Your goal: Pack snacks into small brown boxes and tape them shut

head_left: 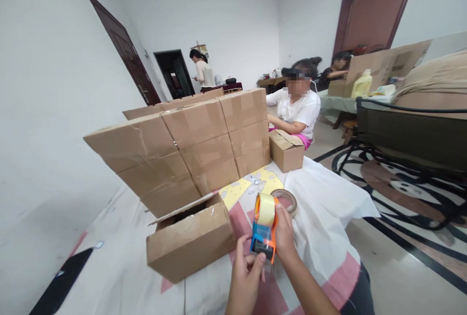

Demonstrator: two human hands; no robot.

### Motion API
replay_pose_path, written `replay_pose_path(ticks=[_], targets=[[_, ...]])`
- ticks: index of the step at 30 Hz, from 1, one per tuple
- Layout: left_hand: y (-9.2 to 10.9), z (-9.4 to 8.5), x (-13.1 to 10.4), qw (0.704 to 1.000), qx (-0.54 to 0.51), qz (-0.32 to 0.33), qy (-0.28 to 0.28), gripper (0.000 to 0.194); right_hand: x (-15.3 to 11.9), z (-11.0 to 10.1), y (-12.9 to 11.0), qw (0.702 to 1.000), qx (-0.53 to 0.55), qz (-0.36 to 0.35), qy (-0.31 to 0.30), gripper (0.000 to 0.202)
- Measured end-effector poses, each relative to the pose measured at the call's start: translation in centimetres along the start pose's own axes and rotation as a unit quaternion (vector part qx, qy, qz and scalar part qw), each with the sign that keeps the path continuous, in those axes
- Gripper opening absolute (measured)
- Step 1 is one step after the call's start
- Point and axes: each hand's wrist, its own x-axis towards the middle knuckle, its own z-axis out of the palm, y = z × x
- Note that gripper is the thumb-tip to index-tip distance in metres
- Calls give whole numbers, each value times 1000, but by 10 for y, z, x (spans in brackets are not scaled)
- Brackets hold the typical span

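My right hand (285,232) grips an orange and blue tape dispenser (263,237) by its right side. A roll of pale yellowish packing tape (266,209) sits in its upper part. At the dispenser's lower end, my left hand (246,268) has its thumb and fingers closed on the edge; whether a loose tape end is between them I cannot tell. Just behind my right hand, a brown roll of tape (286,201) lies flat on the cloth. To the left of my hands stands a cardboard box (191,237) with its top flap raised and a dark gap showing.
Stacked cardboard boxes (204,144) form a wall behind the nearer box. A smaller box (288,152) with lifted flaps stands right of them, near a seated person (297,110). A patterned cloth (321,198) covers my surface. A black chair (412,130) is at the right.
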Motion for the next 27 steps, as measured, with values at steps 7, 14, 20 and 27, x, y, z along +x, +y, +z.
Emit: replay_pose_path(ticks=[7, 14, 20, 27], targets=[[-1, 0, 1, 1000, -8, 7, 1, 67, -1, 1, -2, 998, 0, 45, 39, 51], [2, -2, -1, 1000, -1, 16, -11, 66, 3, -4, 4, 998, -10, 50, 28, 52], [5, -5, 0, 996, 8, 35, -79, 67, 7, -6, -2, 999, 21, 43, 26, 51], [5, -7, 2, 991, -22, 29, -131, 64, 3, -4, -14, 997, 62, 55, -7, 46]])
